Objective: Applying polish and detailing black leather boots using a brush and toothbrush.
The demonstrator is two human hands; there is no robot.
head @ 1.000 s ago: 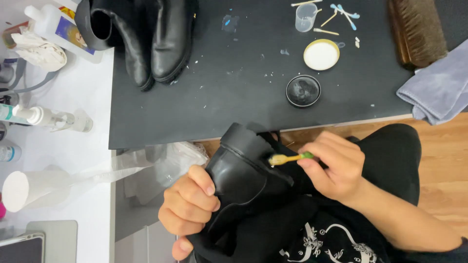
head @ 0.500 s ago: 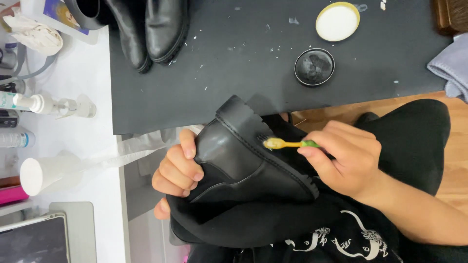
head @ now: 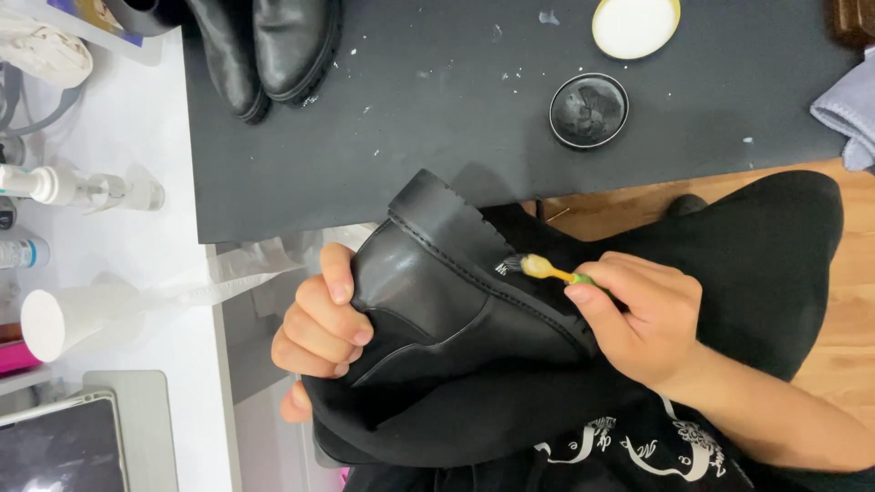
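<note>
- A black leather boot (head: 437,301) lies tilted across the person's lap at the centre of the view, sole edge turned up toward twelve o'clock, just below the edge of the dark worktop (head: 437,137).
- The left hand (head: 319,328), at nine o'clock of the boot, has its grip closed around the boot's upper, fingers curled over the leather.
- The right hand (head: 643,319), at three o'clock, has its grip pinched on a small toothbrush (head: 547,270) with a yellow and green handle; the bristles touch the stitched seam where sole meets leather.
- The step in hand looks like scrubbing along that seam. Moving on likely calls for turning the boot with the left hand so a fresh stretch of seam faces the brush.
- On the worktop at one o'clock sits an open tin of black polish (head: 589,110), with its pale lid (head: 635,25) just beyond.
- A second pair of black boots (head: 264,46) stands at eleven o'clock.
- A grey cloth (head: 848,114) lies at two o'clock.
- A white paper roll (head: 59,319) rests at nine o'clock on a white surface.
- Nothing blocks the brush.
</note>
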